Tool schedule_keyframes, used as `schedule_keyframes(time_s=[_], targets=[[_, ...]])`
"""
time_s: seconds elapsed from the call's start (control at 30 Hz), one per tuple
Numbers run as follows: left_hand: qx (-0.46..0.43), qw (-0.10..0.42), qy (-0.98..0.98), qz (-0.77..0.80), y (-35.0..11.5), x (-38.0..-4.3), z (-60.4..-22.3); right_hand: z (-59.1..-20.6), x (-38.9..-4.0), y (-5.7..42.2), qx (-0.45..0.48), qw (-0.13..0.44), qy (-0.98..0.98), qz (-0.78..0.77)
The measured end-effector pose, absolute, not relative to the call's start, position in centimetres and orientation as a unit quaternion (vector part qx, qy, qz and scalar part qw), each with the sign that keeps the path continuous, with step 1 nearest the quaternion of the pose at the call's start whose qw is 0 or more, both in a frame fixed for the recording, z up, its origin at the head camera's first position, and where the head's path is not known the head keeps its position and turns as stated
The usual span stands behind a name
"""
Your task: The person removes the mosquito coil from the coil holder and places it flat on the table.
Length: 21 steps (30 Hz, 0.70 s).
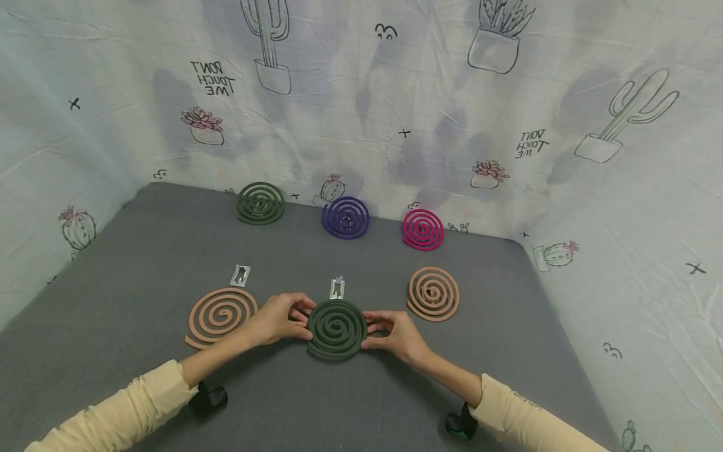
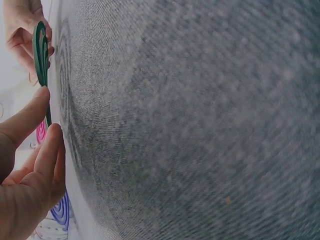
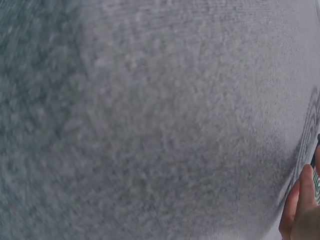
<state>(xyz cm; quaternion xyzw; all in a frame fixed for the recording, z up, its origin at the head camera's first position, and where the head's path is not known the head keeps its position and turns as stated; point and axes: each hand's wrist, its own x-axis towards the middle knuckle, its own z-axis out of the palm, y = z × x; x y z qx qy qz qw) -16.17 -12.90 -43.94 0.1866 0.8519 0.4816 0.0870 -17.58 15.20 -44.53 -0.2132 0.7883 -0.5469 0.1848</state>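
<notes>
A dark green, tightly wound mosquito coil (image 1: pixel 337 329) is held between both hands near the middle of the table. My left hand (image 1: pixel 280 319) pinches its left edge between thumb and fingers, while my right hand (image 1: pixel 400 336) grips the opposite edge the same way. In the left wrist view the coil (image 2: pixel 41 55) is seen nearly edge-on, raised off the grey cloth with its ringed shadow below. Only part of the right hand (image 3: pixel 302 205) shows at the right wrist view's lower right corner. Just beyond the coil lies a small metal stand (image 1: pixel 337 289).
A tan coil (image 1: pixel 221 316) lies partly behind the left forearm, with another metal stand (image 1: pixel 240 275) above it. To the right is a second tan coil (image 1: pixel 433 294). Along the back lie green (image 1: pixel 260 203), purple (image 1: pixel 346 218) and pink (image 1: pixel 422 230) coils, before a printed curtain (image 1: pixel 350 113).
</notes>
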Motion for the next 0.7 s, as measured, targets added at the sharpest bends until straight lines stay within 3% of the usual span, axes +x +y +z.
schedule_keyframes(time_s=[0.3,0.7], targets=[[0.197,0.085,0.859,0.465,-12.68,-16.19,-44.02,-44.39,-17.72,15.38,-0.213,0.197,0.792,-0.538],[0.191,0.085,0.858,0.469,-12.36,-16.26,-44.06,-44.25,-17.67,15.06,-0.213,0.163,0.832,-0.486]])
